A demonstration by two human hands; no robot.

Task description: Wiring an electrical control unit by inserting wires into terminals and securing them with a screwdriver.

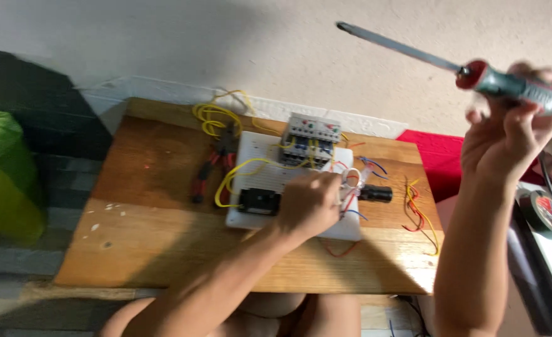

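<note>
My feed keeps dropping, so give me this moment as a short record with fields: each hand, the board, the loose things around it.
left hand: on the white board, closed around a bundle of wires
right hand: raised, gripping a screwdriver, tip pointing up-left
board: carries a grey contactor block and a black module, yellow wires
table: wooden, red-handled pliers left of board

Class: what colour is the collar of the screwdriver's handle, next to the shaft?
Red, on the screwdriver, head view.

left hand (pixel 310 203) lowered, right hand (pixel 507 134) raised — fisted
</note>
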